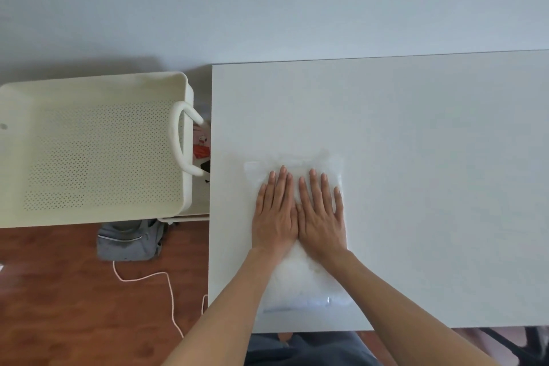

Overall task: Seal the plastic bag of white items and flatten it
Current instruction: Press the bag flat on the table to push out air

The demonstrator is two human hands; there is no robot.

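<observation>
A clear plastic bag [300, 285] holding white fluffy items lies flat on the white table [430, 157], its zip end towards the near edge. My left hand [274, 211] and my right hand [322, 214] rest side by side, palms down with fingers stretched out, on the far half of the bag. Both hands press on the bag and grip nothing. The bag's far edge shows just beyond my fingertips.
A cream perforated cart tray [98, 151] with a looped handle [181, 140] stands left of the table. A grey backpack [130, 239] and a pale cable [166, 285] lie on the wooden floor below it. A wall runs behind the table.
</observation>
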